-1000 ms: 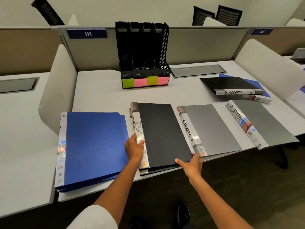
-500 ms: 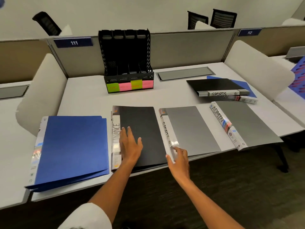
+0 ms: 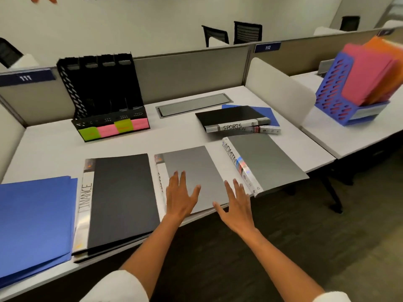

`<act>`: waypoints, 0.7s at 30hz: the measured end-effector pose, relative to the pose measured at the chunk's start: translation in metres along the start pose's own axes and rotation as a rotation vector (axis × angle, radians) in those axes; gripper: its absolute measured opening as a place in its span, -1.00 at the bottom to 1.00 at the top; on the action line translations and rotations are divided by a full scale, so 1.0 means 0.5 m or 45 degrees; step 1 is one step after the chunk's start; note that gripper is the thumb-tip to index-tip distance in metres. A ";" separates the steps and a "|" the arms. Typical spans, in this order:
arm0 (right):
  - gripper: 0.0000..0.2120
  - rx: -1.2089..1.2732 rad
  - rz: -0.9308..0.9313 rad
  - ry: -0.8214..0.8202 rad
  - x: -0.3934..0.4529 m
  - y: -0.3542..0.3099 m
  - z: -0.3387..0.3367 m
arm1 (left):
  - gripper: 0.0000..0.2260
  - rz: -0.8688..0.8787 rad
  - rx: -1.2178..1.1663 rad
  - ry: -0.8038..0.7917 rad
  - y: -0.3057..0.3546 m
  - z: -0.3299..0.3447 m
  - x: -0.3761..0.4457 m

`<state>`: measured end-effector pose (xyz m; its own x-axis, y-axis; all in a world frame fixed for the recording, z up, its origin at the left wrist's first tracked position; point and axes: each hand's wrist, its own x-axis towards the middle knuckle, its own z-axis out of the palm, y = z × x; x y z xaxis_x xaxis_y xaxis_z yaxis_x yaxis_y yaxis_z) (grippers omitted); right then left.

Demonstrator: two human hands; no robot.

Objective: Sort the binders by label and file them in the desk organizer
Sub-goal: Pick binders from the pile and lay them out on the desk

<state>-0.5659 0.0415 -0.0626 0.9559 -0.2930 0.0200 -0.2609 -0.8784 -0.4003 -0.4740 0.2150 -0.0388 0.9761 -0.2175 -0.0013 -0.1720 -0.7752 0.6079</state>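
Binders lie flat along the desk's front: a blue one (image 3: 35,223) at the left, a black FINANCE binder (image 3: 122,199), a grey SPORTS binder (image 3: 194,164) and a grey ADMIN binder (image 3: 266,160). My left hand (image 3: 181,197) lies with straight, spread fingers over the grey SPORTS binder. My right hand (image 3: 236,205) is spread at that binder's right front corner, beside the ADMIN spine. Further back lies a black SPORTS binder (image 3: 231,116) stacked on others. The black desk organizer (image 3: 102,94) stands at the back left with green and pink labels.
A blue file rack (image 3: 340,92) with pink and orange folders stands on the neighbouring desk at the right. White side panels (image 3: 277,86) and a grey partition (image 3: 189,70) bound the desk. A metal cable tray (image 3: 192,104) sits in the desk's back.
Both hands left the black FINANCE binder and moved right to the grey SPORTS binder. The view has swung to the right.
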 end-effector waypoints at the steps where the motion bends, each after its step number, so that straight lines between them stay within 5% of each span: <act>1: -0.13 -0.008 0.014 0.016 0.010 0.023 -0.010 | -0.30 0.016 -0.001 -0.004 0.022 0.012 0.009; 21: -0.19 -0.059 0.225 0.053 0.332 0.185 -0.102 | -0.37 0.015 -0.254 -0.161 0.176 0.167 0.362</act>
<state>-0.4381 -0.1076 -0.0496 0.8884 -0.4590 -0.0090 -0.4314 -0.8280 -0.3582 -0.3234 0.0579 -0.0517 0.9474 -0.3083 -0.0854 -0.1411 -0.6424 0.7533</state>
